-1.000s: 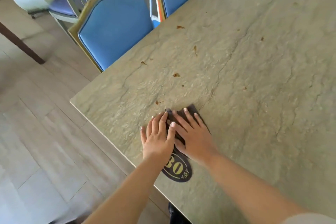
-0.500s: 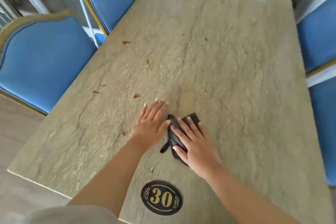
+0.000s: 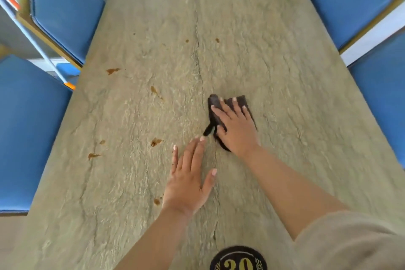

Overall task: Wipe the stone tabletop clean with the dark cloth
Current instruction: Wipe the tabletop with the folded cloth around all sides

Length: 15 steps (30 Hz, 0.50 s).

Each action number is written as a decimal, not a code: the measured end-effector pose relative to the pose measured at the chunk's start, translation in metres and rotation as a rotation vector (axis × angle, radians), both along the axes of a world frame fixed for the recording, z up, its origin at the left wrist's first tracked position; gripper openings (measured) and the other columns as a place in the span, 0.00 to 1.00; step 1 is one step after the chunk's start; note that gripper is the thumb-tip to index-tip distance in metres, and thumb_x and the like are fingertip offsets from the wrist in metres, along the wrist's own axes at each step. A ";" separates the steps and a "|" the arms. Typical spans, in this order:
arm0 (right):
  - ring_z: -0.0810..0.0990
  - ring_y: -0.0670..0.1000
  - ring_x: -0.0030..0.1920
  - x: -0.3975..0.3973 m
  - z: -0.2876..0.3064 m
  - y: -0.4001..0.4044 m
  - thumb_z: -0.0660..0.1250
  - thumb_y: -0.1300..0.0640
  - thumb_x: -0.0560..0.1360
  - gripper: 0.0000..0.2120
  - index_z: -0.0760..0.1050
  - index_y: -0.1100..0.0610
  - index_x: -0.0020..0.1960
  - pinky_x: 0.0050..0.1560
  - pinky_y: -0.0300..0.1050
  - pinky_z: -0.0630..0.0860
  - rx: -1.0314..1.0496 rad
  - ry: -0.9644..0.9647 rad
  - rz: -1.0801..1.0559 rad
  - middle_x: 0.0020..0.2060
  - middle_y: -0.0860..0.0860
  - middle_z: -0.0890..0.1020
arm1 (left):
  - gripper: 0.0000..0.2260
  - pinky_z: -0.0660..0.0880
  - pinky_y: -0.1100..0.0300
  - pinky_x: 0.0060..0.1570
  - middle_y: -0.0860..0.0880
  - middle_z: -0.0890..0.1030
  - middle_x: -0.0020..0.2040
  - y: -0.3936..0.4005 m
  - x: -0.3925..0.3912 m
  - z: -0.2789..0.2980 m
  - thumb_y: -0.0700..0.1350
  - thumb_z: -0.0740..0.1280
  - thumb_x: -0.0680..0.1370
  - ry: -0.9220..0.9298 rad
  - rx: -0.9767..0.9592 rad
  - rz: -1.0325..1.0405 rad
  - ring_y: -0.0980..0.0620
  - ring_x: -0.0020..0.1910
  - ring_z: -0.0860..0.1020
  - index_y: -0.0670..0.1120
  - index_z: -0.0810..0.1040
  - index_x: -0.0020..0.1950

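- Cloth (image 3: 241, 102): dark, bunched, lying mid-table just right of the long crack (image 3: 198, 61) in the stone tabletop (image 3: 274, 55).
- Right hand (image 3: 235, 126): flat on the cloth, fingers straight and spread, pressing it down.
- Left hand (image 3: 188, 178): flat on bare stone, fingers straight, near the cloth but not touching it.
- Brown stains (image 3: 156, 142) scattered left of the crack.
- Oval "30" plaque (image 3: 237, 258) at the near edge.
- Blue chairs (image 3: 65, 9) along both sides.

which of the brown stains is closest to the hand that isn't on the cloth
The small brown stain beside the left hand, by its wrist. The other stains lie farther left or farther up the tabletop.
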State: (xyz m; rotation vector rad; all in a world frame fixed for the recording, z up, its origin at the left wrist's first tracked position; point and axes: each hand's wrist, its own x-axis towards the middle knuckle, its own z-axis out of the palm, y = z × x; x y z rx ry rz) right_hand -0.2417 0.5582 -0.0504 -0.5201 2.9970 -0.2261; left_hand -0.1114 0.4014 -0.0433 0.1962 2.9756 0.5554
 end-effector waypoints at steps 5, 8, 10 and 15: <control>0.50 0.49 0.77 0.065 0.003 0.068 0.52 0.52 0.74 0.27 0.63 0.43 0.73 0.76 0.50 0.47 -0.105 -0.069 0.272 0.75 0.42 0.59 | 0.30 0.37 0.50 0.76 0.49 0.53 0.77 -0.004 0.001 -0.005 0.64 0.37 0.80 0.034 0.024 -0.043 0.52 0.78 0.45 0.52 0.43 0.79; 0.49 0.50 0.77 0.053 0.002 0.098 0.49 0.50 0.76 0.27 0.55 0.40 0.75 0.76 0.52 0.46 -0.102 -0.008 -0.222 0.77 0.43 0.55 | 0.30 0.38 0.48 0.76 0.48 0.56 0.76 -0.004 0.000 -0.003 0.64 0.38 0.80 0.069 0.019 -0.076 0.49 0.78 0.49 0.50 0.44 0.79; 0.44 0.52 0.78 0.038 0.004 0.079 0.49 0.50 0.79 0.26 0.50 0.42 0.77 0.76 0.52 0.42 -0.052 -0.020 -0.542 0.78 0.45 0.50 | 0.31 0.39 0.47 0.76 0.48 0.56 0.76 -0.004 -0.001 -0.004 0.64 0.37 0.80 0.089 0.008 -0.075 0.49 0.78 0.50 0.50 0.43 0.79; 0.41 0.55 0.77 0.068 0.002 -0.007 0.47 0.46 0.81 0.26 0.47 0.45 0.78 0.76 0.53 0.41 0.000 0.013 -0.299 0.78 0.47 0.46 | 0.30 0.47 0.47 0.77 0.49 0.57 0.75 -0.004 0.002 -0.005 0.64 0.39 0.79 0.089 0.167 -0.051 0.49 0.77 0.53 0.51 0.48 0.79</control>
